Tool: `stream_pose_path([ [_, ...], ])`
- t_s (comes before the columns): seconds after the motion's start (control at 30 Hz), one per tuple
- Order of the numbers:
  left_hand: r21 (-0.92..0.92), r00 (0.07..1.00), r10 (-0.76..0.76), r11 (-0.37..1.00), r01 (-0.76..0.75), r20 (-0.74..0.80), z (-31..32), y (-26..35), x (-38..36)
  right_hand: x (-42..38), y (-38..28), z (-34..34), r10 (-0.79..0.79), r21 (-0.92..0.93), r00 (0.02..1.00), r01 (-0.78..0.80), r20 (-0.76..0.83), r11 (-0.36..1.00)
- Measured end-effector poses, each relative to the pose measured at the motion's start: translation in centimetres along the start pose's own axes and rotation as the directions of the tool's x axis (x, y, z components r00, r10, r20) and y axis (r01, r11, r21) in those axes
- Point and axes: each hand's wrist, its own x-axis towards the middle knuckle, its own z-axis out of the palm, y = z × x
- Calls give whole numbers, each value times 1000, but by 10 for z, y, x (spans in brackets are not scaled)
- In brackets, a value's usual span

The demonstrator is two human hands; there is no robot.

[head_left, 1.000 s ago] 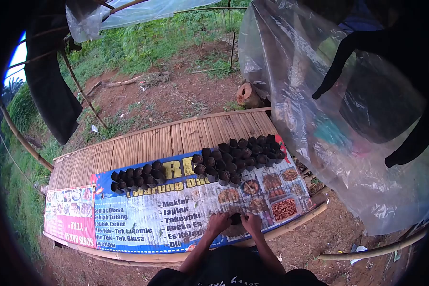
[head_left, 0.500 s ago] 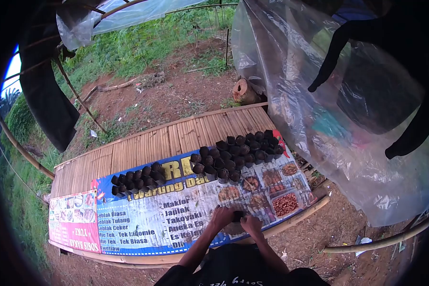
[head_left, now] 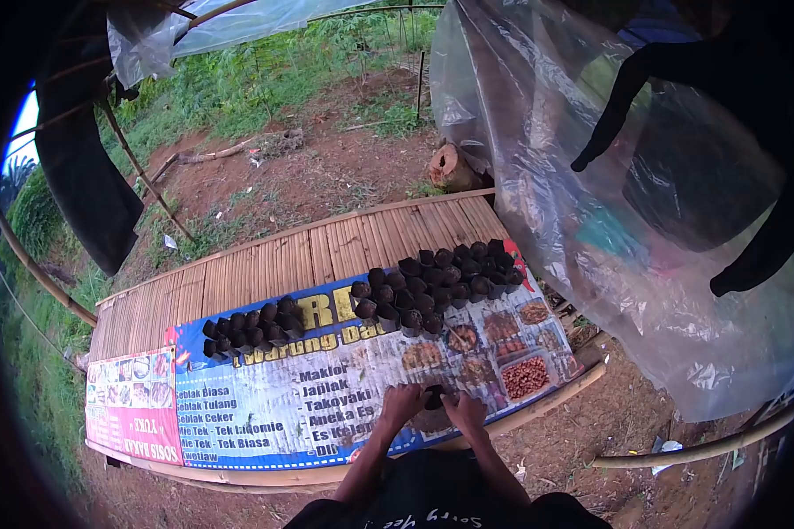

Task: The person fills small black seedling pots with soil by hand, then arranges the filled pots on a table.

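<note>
Left hand (head_left: 400, 406) and right hand (head_left: 464, 411) hold a small black bag (head_left: 433, 398) by the near edge of the bamboo tabletop (head_left: 388, 234).
It sits between them, over a printed banner (head_left: 247, 401). A larger group of black bags (head_left: 437, 286) stands towards the right edge, a smaller group (head_left: 253, 329) further left; bare slats (head_left: 185, 293) line the far edge. A pink banner (head_left: 132, 423) covers the near left corner, and clear plastic (head_left: 679, 353) hangs beside the right edge.
</note>
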Motion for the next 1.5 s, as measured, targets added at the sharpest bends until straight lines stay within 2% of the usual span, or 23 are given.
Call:
stream_pose_path([
  [0.07,40,999,25,999,-24,-28,5,-5,2,1,-3,-12,66,33,939,-82,337,996],
  [0.17,83,995,88,993,-84,-46,12,-10,10,0,3,4,16,-7,916,-14,401,1000],
  [0.2,89,992,122,989,-118,-34,15,-11,12,-2,5,10,17,-10,915,-14,403,1000],
  [0.27,102,989,143,985,-138,-36,20,-14,16,-4,10,22,-7,27,953,-1,302,1000],
  [0.33,117,986,164,980,-159,-36,13,-9,14,-3,5,14,12,37,953,-24,304,999],
  [0.4,64,993,119,991,-117,-18,5,-3,11,1,2,8,28,47,953,-45,302,998],
  [0.47,34,995,86,996,-84,-47,5,-1,7,3,1,4,10,52,982,-20,191,998],
  [0.63,29,989,52,998,-49,-135,19,-6,-5,3,-2,0,17,109,965,-47,260,993],
  [0.7,-42,998,-26,999,24,-53,16,-3,-8,2,2,7,40,124,963,-75,265,989],
  [0.8,-20,994,-104,994,103,-25,9,4,-6,1,-2,5,69,87,969,-92,238,992],
  [0.83,-19,994,-105,994,105,-27,10,4,-5,-2,-7,-2,70,42,959,-84,275,996],
  [0.97,88,997,-26,996,32,-76,24,-5,11,-2,-10,-1,49,-30,920,-41,388,999],
  [1.03,110,998,10,994,-3,-65,23,-4,13,0,-6,8,43,-31,925,-34,377,999],
  [1.1,149,995,100,984,-99,-2,18,-7,19,0,-1,17,34,-28,930,-25,366,999],
  [1.17,129,998,70,989,-70,5,1,0,17,3,-1,15,6,-24,966,0,257,1000],
  [1.3,110,1000,13,994,-14,7,-3,0,13,10,-15,-7,-25,23,974,21,225,1000],
  [1.4,127,999,13,992,-17,30,7,-9,10,17,-8,9,-32,-61,964,50,262,997],
  [1.47,132,999,17,991,-23,49,5,-10,11,17,-4,12,-97,-32,981,104,168,994],
  [1.5,134,997,15,991,-24,71,5,-11,9,16,-8,9,-94,-30,981,101,170,994],
])
